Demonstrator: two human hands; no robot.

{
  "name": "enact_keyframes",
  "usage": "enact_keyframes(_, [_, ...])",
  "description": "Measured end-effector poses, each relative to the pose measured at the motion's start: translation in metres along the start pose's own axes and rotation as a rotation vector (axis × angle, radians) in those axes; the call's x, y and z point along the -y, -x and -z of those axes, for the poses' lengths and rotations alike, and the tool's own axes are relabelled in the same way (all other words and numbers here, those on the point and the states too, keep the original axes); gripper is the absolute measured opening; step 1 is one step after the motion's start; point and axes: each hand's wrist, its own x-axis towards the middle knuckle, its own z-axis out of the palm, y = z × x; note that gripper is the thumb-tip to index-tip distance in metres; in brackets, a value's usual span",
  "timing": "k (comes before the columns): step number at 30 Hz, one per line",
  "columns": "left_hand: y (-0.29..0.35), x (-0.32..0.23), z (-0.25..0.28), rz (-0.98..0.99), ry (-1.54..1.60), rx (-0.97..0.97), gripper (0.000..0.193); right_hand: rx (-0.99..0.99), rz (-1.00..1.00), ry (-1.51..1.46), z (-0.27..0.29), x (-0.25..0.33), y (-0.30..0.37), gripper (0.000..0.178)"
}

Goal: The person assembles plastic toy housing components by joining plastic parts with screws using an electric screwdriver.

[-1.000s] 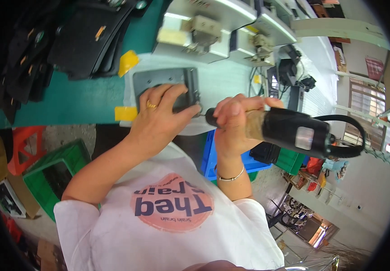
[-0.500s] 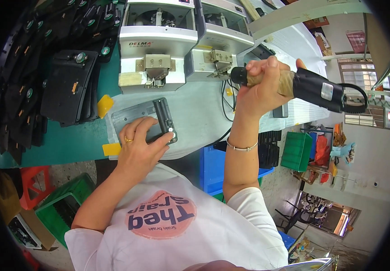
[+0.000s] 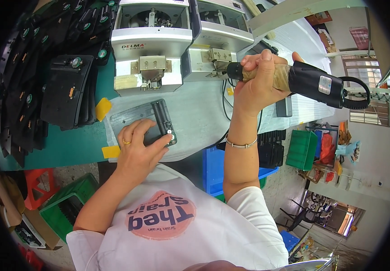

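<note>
A dark grey plastic panel (image 3: 134,114) with a raised black strip along its right side lies on the white-covered bench. My left hand (image 3: 139,143) rests over the panel's near part, fingers bent and apart, holding it down. Its thumb touches the panel's right corner beside small white round parts (image 3: 170,133). Raised at the right, my right hand (image 3: 263,83) is wrapped round a black electric screwdriver (image 3: 314,84) with tan tape on its grip. The black nose of the tool points left, well above the bench, and a cord loops from its rear end.
Two grey screw-feeding machines (image 3: 152,43) stand side by side behind the panel. Stacked black panels (image 3: 66,92) with green round parts fill the left of the green bench (image 3: 68,149). Yellow tape (image 3: 103,109), a blue crate (image 3: 213,174) and a green bin (image 3: 66,201) are nearby.
The view has shifted slightly, so the machines sit a little further left. Both hands keep their hold, and the screwdriver stays raised with little movement.
</note>
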Motion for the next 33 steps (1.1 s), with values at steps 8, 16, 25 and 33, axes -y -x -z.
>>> enact_keyframes(8, [0.0,0.0,-0.001,-0.001,0.004,-0.005,0.042,0.003,0.025,0.064,-0.002,0.002,0.001,0.055])
enact_keyframes(16, [0.004,0.001,0.004,-0.023,0.019,0.011,0.044,0.253,-0.106,0.006,-0.005,0.002,-0.014,0.05])
enact_keyframes(25, [0.009,0.013,0.046,0.059,0.109,-0.062,0.057,0.185,-0.231,-0.197,0.005,0.04,0.024,0.052])
enact_keyframes(33, [0.032,0.028,0.044,-0.063,0.018,0.01,0.043,0.34,-0.429,-0.408,-0.021,0.068,0.108,0.055])
